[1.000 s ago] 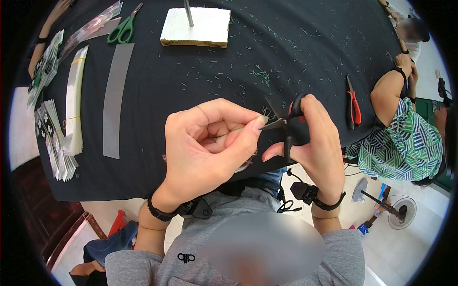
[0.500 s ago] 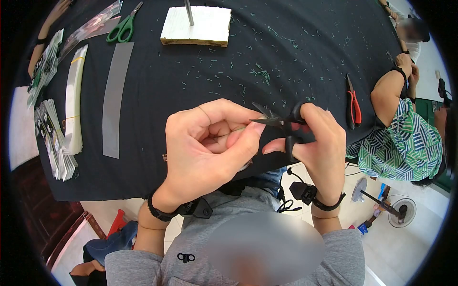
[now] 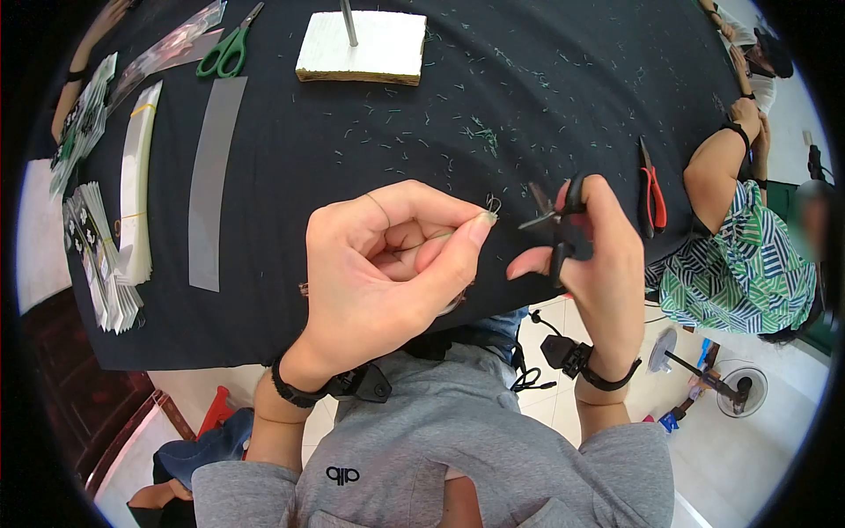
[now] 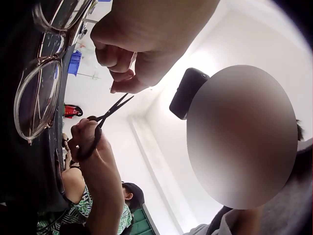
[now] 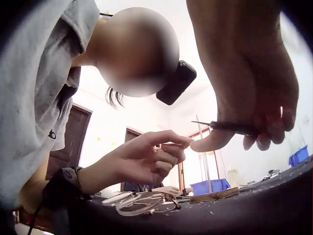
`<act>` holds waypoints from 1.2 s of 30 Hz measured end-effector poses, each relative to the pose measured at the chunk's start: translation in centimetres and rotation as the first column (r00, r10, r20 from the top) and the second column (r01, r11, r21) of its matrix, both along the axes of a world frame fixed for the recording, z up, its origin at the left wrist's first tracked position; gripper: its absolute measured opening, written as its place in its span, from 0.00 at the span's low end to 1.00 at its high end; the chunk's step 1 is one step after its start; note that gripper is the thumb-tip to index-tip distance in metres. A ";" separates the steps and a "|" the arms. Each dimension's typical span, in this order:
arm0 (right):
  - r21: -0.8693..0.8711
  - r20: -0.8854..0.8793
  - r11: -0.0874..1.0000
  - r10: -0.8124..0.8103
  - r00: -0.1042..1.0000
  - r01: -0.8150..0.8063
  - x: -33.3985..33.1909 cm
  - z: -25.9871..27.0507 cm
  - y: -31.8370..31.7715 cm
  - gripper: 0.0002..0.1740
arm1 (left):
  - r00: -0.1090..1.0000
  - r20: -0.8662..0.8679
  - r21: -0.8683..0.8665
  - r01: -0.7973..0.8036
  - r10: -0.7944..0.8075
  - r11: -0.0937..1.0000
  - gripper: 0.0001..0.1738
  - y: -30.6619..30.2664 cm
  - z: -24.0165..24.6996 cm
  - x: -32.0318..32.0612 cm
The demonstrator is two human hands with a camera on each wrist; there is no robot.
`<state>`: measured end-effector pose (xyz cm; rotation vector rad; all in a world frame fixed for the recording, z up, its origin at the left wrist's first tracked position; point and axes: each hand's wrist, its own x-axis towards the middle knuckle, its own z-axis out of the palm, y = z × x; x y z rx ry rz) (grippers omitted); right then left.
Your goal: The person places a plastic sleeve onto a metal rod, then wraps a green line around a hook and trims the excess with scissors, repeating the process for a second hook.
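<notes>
My left hand (image 3: 378, 273) pinches a small tuft of thin, looped thread (image 3: 493, 206) between thumb and index fingertip; the loops stick out past the tips. The rest of what it holds is hidden inside the curled fingers. In my right hand (image 3: 607, 255) is a pair of black-handled scissors (image 3: 557, 216), with thumb and fingers through the loops. Its blades are spread and point left, a short gap away from the tuft. The left wrist view also shows the scissors (image 4: 108, 113) below the left fingertips, blades apart.
Green thread snippets (image 3: 480, 134) litter the black cloth (image 3: 290, 176). Around lie red-handled pliers (image 3: 651, 189), green scissors (image 3: 231, 53), a clear strip (image 3: 217, 189), banded strips (image 3: 136, 202) and a white block (image 3: 378, 53) with a metal rod. Eyeglasses (image 4: 59, 98) lie near the left hand.
The scissors were at the left fingertips, their blades over the tuft; the right hand has drawn them away to the right. The left hand has hardly moved and keeps its pinch.
</notes>
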<state>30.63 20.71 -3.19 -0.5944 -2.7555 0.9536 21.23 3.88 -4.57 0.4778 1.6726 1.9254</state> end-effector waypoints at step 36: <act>0.043 0.000 0.997 0.067 0.998 -0.067 -0.2 -0.5 -1.0 0.31 | 0.983 0.177 0.052 0.042 -0.051 0.998 0.06 -0.3 0.3 -0.3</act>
